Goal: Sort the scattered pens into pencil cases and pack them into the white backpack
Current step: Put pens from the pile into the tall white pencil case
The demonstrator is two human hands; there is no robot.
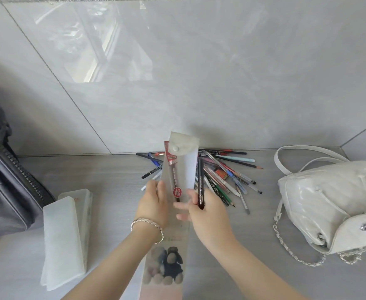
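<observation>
Pens [225,174] half hidden behind pencil case [184,167], pile tangled

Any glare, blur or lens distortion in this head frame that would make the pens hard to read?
Head view: soft, even light; a window reflection glares on the glossy wall tile, away from the work. Wide-angle bending curves the frame edges. The right hand fingers look slightly motion-blurred; the pen pile is sharp enough to tell pens apart, though print is unreadable. Shadows are faint.
</observation>
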